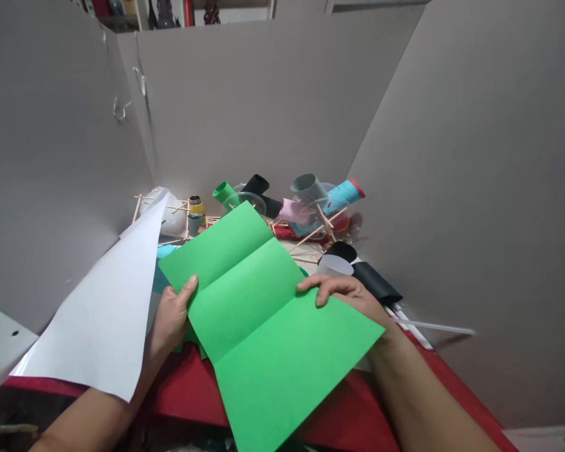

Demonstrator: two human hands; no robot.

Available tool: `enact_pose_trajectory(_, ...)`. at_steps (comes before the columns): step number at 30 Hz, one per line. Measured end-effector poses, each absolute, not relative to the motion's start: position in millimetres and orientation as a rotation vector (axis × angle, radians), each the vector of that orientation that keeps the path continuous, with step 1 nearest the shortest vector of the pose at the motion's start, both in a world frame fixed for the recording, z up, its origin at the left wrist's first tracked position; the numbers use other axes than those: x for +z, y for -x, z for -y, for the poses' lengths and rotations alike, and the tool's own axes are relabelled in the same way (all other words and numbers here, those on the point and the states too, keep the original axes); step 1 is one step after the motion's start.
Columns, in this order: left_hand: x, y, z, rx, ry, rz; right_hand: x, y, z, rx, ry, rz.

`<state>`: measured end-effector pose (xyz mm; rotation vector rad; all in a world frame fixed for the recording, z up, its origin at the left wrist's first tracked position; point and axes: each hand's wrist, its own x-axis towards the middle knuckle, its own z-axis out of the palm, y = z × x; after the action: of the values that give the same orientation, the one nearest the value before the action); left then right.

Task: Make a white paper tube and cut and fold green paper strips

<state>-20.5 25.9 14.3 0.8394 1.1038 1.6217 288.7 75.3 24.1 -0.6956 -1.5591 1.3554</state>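
Note:
Between my two hands is a sheet of green paper (263,295), marked by two creases that split it into three panels. My left hand (172,314) pinches its left edge, thumb on top and fingers hidden beneath. On the opposite edge, my right hand (341,292) grips near a crease, with fingertips on the upper face and the rest out of sight. The sheet is tilted above the red table cover (183,383). More green paper shows partly under it, beside my left wrist. A large white sheet (108,307) curls up just left of my left forearm.
At the back stand rolled paper tubes, one grey (308,187), one blue (343,196), among thin wooden sticks (327,220). A yellow bottle (196,206) is behind left. A black roll (376,282) and a clear stick (435,326) lie right. Grey panels (263,100) enclose the table.

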Motion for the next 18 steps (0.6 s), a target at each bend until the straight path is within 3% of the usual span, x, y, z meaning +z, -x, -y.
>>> enact_pose_trajectory(6,12.2,23.3,-26.6,1.728,-0.900,-1.247,24.7,-287.8,-77.0,1.263,0.770,1.756)
enact_pose_trajectory(18,18.0,25.3,-22.6,1.554,-1.100,-1.298,20.9,-283.5,-71.5,1.523,0.761,1.646)
